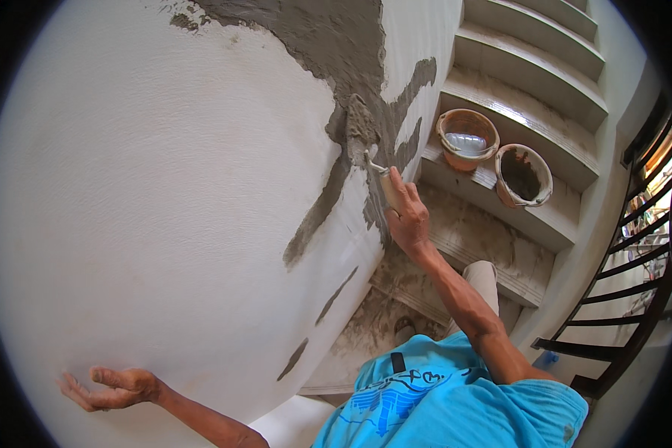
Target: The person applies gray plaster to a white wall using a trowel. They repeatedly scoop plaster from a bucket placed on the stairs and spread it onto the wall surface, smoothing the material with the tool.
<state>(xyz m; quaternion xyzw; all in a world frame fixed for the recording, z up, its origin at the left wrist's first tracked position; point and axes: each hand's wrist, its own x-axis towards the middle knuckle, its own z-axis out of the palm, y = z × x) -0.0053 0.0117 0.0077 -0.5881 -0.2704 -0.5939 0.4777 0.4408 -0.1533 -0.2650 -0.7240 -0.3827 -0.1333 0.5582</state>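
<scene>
Two bare hands work at different places along a textured white wall (164, 187). The right hand (409, 216) is closed around the pale, rounded handle of a small trowel (387, 184) with a bent metal neck. The left hand (112, 390) is well apart, at the near left, loosely open with its fingers spread and nothing in it; whether it touches the wall I cannot tell.

The trowel is against the wall, left of the stairs (530, 97), its blade mostly hidden by a thick, rough lump of grey mortar (361, 119). Around and beyond that lump spreads a smoother, darker grey patch of mortar (328, 37), with streaks running nearer and to the right.

On a step to the right stand an orange-brown round bucket (444, 145) with a clear plastic object (467, 143) inside and, just beside it, nearer and further right, a pale-rimmed round bucket (547, 179) with a dark grey interior.

The trowel is probably light and stiff, but the load likely makes it heavy at the blade end. The mortar looks soft, wet and sticky, liable to slump if tilted sharply. The handle seems the best hold, gripped firmly near the neck for control; mortar-wet fingers could make it slippery.
</scene>
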